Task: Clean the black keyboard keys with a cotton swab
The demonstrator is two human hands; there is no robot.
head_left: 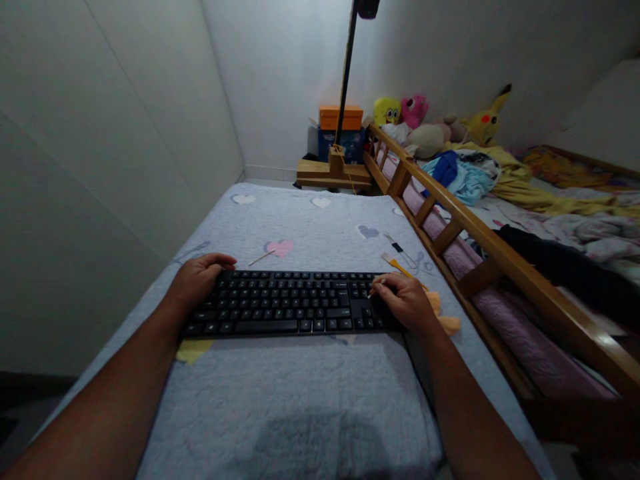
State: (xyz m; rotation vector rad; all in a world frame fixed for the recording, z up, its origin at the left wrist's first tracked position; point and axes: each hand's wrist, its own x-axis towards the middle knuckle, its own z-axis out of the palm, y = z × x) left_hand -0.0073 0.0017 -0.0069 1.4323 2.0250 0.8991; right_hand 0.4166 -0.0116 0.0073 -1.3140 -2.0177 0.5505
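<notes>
On the blanket (300,387), the keyboard (290,303) lies with its long axis from 9 to 3 o'clock. The left hand (197,280) clasps its 9 o'clock end. The right hand (407,303), at the 3 o'clock end, pinches a thin stick (376,288), tip toward 9 o'clock on the keys.

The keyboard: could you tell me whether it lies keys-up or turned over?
Keys-up: the keyboard lies flat on the quilt, key rows showing; the left hand rests on its end, the right hand pinches a thin stick.

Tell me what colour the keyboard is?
The flat plastic keyboard is black, clearest in head view.
</notes>
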